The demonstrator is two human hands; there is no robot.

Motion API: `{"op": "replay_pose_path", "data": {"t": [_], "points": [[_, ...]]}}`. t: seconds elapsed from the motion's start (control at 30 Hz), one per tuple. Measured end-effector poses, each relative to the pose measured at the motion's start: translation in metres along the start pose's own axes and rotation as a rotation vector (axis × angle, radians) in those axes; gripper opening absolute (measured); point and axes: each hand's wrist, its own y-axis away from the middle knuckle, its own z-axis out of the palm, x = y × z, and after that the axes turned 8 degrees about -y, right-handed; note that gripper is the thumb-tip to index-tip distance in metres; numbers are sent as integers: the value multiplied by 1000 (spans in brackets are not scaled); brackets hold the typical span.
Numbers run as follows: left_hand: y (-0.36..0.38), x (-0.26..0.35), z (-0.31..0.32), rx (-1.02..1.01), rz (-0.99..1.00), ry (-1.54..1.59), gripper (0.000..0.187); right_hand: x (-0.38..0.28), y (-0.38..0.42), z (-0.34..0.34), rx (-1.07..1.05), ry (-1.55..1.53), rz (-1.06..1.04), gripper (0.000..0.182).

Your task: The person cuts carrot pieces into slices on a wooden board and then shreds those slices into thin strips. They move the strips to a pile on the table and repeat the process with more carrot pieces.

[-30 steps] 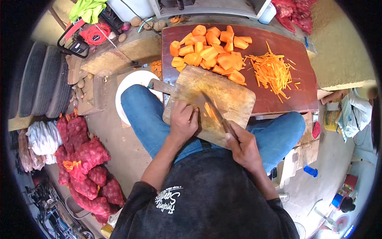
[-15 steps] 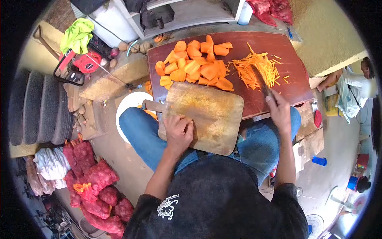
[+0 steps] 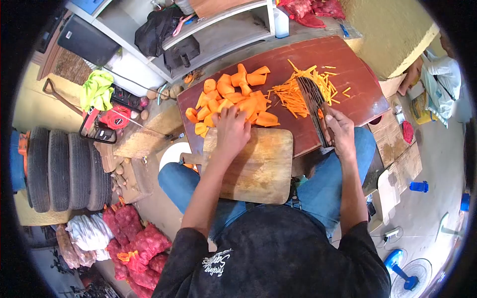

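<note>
Over the far edge of the wooden chopping board (image 3: 263, 166), my left hand (image 3: 232, 131) reaches to the pile of peeled carrot chunks (image 3: 233, 87), fingers apart at its near side. Whether a fingertip touches a chunk is hard to see. My right hand (image 3: 341, 131) is closed around the handle of a wide-bladed knife (image 3: 311, 94). The blade lies against the heap of thin carrot strips (image 3: 293, 102) on the dark red table (image 3: 355, 59). My lap supports the board, which has orange stains and its handle pointing left.
A white basin (image 3: 174, 153) stands left of my knee. Red mesh sacks (image 3: 149, 248) and tyres (image 3: 59, 169) are further left. Shelving (image 3: 223, 44) stands behind the table. At right are another person's light clothing (image 3: 442, 74) and a fan (image 3: 411, 278).
My left hand has moved from the board forward to the carrot chunks. The knife has shifted slightly left, its broad blade now turned into view. The camera view has also shifted.
</note>
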Motion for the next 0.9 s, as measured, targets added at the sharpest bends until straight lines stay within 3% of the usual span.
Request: {"op": "replay_pose_path", "data": {"t": [0.17,0.33,0.4,0.53,0.63,0.73,0.8,0.83,0.9], "points": [[-32,-10,34,-67,29,-84,48,-1,-4,3,2,53,-11,37],[-29,-11,19,-17,-9,21,54,-1,-5,7,-14,125,-36,35],[-16,-3,-6,-45,-101,48,52,7,-4,6,-31,165,-68,34],[46,12,-36,-20,-208,54,51,-20,37,24,-131,190,88,37],[88,29,-47,-142,-327,97,52,-30,84,55,-223,191,232,41],[104,40,-56,-54,-306,139,47,-28,114,80,-340,232,330,41],[109,42,-57,-69,-343,294,44,-15,120,88,-417,320,259,39],[112,43,-58,-76,-361,371,42,-18,122,92,-412,361,405,38],[122,39,-54,-101,-330,460,39,-12,125,102,-430,351,311,39]]}}
